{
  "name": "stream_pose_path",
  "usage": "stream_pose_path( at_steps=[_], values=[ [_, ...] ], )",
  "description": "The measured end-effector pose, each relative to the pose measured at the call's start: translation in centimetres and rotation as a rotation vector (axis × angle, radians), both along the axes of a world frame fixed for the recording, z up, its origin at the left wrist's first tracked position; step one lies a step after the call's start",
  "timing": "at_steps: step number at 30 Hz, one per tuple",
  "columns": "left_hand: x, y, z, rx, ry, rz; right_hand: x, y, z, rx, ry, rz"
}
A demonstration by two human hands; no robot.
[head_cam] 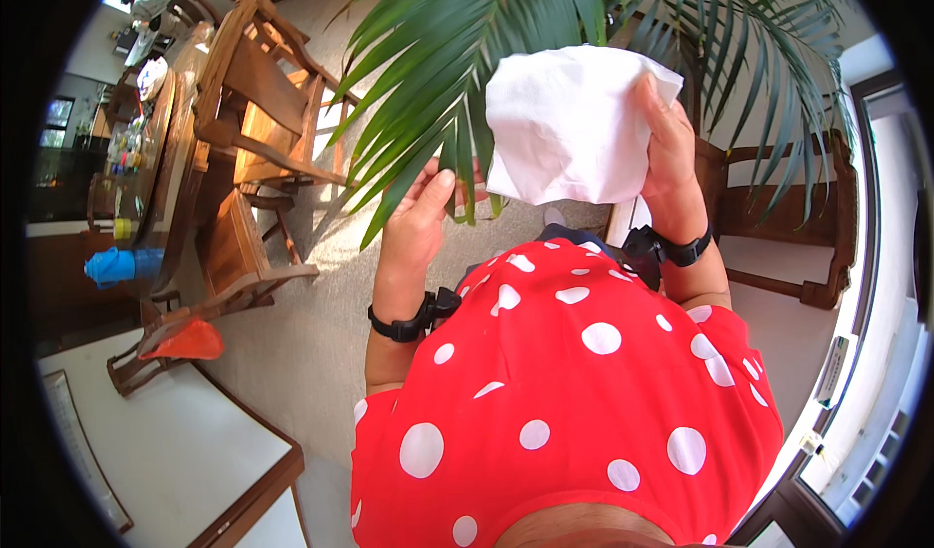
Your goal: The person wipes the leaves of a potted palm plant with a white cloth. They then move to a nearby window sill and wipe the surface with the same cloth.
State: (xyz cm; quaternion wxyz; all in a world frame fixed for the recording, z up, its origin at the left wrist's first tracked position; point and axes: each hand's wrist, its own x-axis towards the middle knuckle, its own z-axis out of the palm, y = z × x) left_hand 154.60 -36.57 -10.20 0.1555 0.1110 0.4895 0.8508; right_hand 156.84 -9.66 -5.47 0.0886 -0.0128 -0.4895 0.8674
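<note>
A white paper tissue (pixel 569 124) is spread out in my right hand (pixel 668 139), the thumb lying over its right edge. Green palm fronds (pixel 452 66) hang down before me, and the tissue covers part of them. Under the tips of the left frond is my left hand (pixel 427 208), its thumb in front and its fingers partly behind the leaflets. One leaflet tip (pixel 461 208) with brownish ends hangs between that thumb and the fingers. Whether the fingers pinch it cannot be told.
Wooden chairs (pixel 266 103) stand at the left beside a long wooden table (pixel 157 146). A blue container (pixel 124 265) is near the table's end, and a red cloth or bag (pixel 193 340) lies on a chair. Another wooden chair (pixel 788 212) stands at the right near a glass door.
</note>
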Motion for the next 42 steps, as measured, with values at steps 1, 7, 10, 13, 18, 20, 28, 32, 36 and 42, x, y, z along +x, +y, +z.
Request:
stream_pose_path(
  at_steps=[1,7,10,13,18,20,28,32,36,42],
  values=[
    [0.0,0.0,0.1,-0.004,0.004,-0.013,-0.1,0.3,-0.3,-0.042,-0.014,0.015],
    [-0.3,-0.1,0.4,-0.029,0.054,-0.069,0.2,0.7,-0.1,-0.134,-0.058,-0.008],
    [0.3,-0.1,-0.1,-0.052,-0.061,0.001,0.4,1.0,0.0,-0.095,-0.025,-0.203],
    [0.6,-0.1,0.2,-0.028,-0.156,-0.034,1.1,1.0,2.2,0.13,0.2,-0.505],
    [0.2,0.3,0.4,-0.038,-0.041,-0.088,-0.9,-0.8,3.1,0.808,0.643,-0.423],
    [0.3,0.1,0.3,-0.065,-0.031,-0.08,-1.7,-2.2,3.9,1.019,0.748,-0.289],
    [-0.4,-1.0,-0.8,-0.083,0.07,0.006,-1.4,-4.7,2.5,1.098,0.908,0.164],
    [-0.4,-0.9,0.6,-0.058,-0.014,-0.067,0.0,-3.4,2.7,0.971,0.752,0.381],
    [-0.2,-0.1,1.2,-0.019,-0.031,-0.038,1.1,-0.9,1.7,0.828,0.542,0.456],
    [-1.1,0.3,1.0,0.012,0.076,-0.117,3.8,2.8,-0.3,0.66,0.266,0.21]
  ],
)
